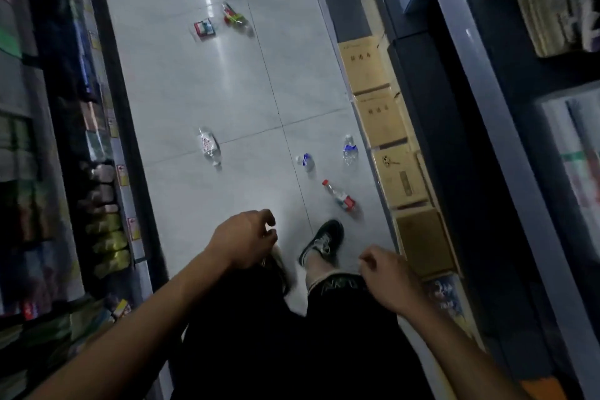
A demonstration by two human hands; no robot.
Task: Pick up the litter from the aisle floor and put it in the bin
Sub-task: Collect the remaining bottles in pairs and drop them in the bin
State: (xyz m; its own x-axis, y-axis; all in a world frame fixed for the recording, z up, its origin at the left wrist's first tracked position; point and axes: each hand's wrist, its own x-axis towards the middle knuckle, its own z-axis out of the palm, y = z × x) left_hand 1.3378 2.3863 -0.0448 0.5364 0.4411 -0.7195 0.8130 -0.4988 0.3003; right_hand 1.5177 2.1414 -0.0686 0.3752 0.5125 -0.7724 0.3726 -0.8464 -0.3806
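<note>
Six litter items on floor (194, 91), none collected; my hands, left (242, 239) and right (388, 279), loosely curled, grasping nothing. Next, I judge: stoop for red-capped bottle (339, 195); bin unseen

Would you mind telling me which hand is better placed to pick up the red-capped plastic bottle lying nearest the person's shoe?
Probably the right hand: the red-capped clear plastic bottle lies on the right side of the aisle, ahead of it. The left hand would need to cross over.
</note>
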